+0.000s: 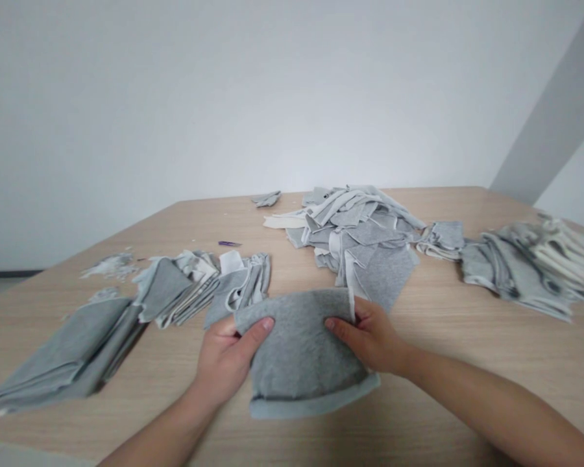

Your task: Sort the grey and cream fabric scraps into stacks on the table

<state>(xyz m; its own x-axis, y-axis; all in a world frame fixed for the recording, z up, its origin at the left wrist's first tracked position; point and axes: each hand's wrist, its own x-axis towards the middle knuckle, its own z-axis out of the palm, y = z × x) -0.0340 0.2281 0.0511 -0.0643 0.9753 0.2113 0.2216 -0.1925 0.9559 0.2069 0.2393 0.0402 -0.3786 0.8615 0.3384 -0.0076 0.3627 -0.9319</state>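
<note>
Stacks (73, 340) lie on the table (433, 318) at far left, then comes my left hand (226, 357), closed in a pinch, thumb in front, on one side of the grey piece (299, 350), which spreads between my hands. My right hand (376, 338) pinches its other side likewise, with the heap (370, 227) beyond and bundles (516, 266) farther right; I judge the step as holding the piece flat, the next move calling for an even grip.
</note>
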